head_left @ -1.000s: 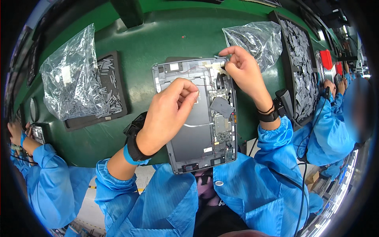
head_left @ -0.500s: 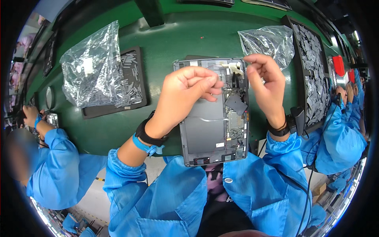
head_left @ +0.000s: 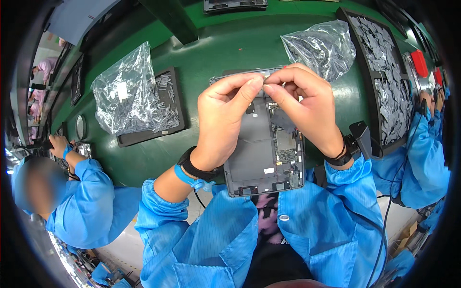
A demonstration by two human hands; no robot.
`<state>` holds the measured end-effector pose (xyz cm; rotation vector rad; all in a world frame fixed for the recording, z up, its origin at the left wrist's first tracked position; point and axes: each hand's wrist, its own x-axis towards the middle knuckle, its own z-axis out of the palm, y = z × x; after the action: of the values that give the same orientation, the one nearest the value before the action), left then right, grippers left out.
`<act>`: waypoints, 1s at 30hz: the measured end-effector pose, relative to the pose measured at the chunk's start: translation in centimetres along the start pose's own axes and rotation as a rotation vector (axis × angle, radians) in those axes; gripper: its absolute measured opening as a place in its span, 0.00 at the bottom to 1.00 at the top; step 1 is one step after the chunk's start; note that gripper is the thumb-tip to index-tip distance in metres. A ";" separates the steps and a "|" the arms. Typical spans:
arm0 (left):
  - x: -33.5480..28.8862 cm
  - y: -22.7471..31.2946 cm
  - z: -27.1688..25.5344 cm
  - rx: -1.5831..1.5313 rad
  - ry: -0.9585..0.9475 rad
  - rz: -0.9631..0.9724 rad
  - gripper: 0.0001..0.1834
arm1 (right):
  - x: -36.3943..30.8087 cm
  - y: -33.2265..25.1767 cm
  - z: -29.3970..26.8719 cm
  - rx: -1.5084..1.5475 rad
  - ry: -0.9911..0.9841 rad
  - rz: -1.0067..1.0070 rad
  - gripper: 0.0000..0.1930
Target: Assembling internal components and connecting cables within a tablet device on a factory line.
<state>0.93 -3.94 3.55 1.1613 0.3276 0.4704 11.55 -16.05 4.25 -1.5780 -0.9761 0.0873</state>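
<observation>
An opened tablet point(head_left: 249, 153) lies in front of me at the edge of the green bench, its inner side up, with a large dark battery area on the left and a circuit board point(head_left: 285, 156) along the right. A dark grey pad point(head_left: 284, 121) rests on the upper part of the board. Over the tablet's far end, my left hand point(head_left: 221, 115) and my right hand point(head_left: 309, 108) meet, thumbs and forefingers pinched together. Whatever sits between the fingertips is too small to make out. My hands cover much of the tablet's far part.
Left stands a dark tray point(head_left: 168, 122) of small grey strips, partly under a clear plastic bag point(head_left: 120, 96). Another clear bag point(head_left: 319, 50) of grey pieces lies far right, beside a black tray point(head_left: 367, 103) of grey pads. Co-workers in blue sleeves point(head_left: 91, 201) work on both sides.
My hands were apart above the tablet; now their fingertips touch, the right having moved left and the left slightly up. The view has shifted a little.
</observation>
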 end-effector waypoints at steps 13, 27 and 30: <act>0.6 -0.8 1.1 -0.066 0.027 -0.024 0.11 | 0.3 1.4 -1.4 -0.048 -0.016 -0.008 0.03; 6.7 -2.1 -0.8 1.377 -0.212 0.487 0.08 | 3.0 6.2 -5.0 -0.566 -0.307 -0.160 0.06; 7.3 -2.7 -0.6 1.399 -0.246 0.423 0.08 | 3.0 6.8 -4.2 -0.593 -0.358 -0.120 0.07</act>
<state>7.39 -0.59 0.82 2.6610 0.1625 0.4364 19.40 -17.04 1.05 -2.0810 -1.4679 -0.0074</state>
